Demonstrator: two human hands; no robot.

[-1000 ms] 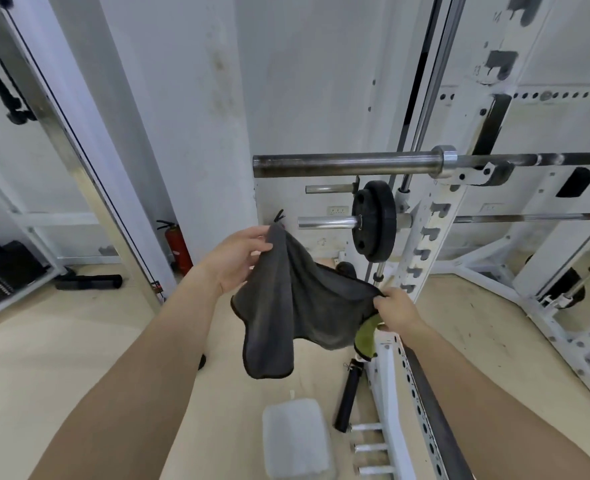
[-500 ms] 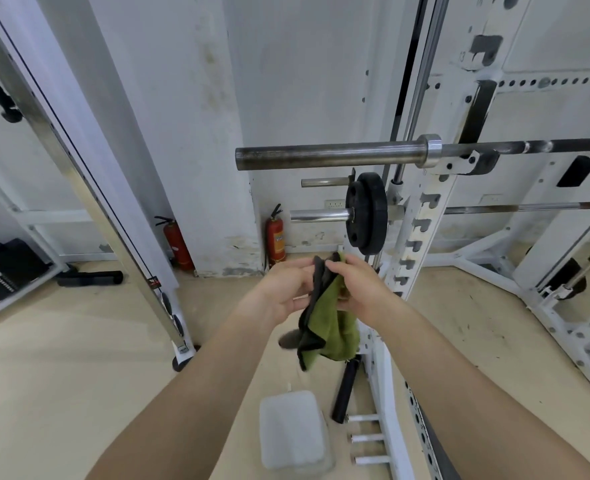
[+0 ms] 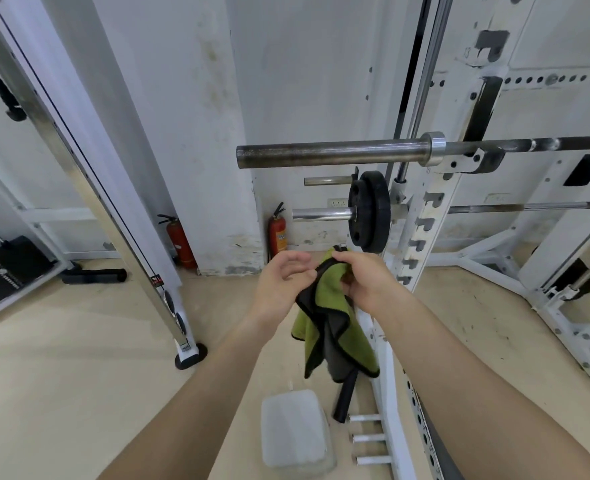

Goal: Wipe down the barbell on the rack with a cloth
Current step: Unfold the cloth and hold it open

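Observation:
The barbell (image 3: 335, 154) lies across the white rack (image 3: 425, 216) at chest height, its bare dark sleeve pointing left. Below it, a green and grey cloth (image 3: 324, 323) with black edging hangs folded between my hands. My right hand (image 3: 362, 275) pinches the cloth's top edge. My left hand (image 3: 279, 282) is beside it with loosely curled fingers touching the cloth's left fold. Both hands are well below the bar.
A black weight plate (image 3: 369, 211) sits on a lower chrome peg. Two red fire extinguishers (image 3: 278, 230) stand at the wall. A translucent plastic box (image 3: 293, 427) and a black roller (image 3: 347, 393) lie on the floor. A chrome upright (image 3: 113, 216) slants at left.
The cloth went from spread wide and grey side out to folded together with the green side showing. My hands came together, and my left hand has loosened its hold on the fold.

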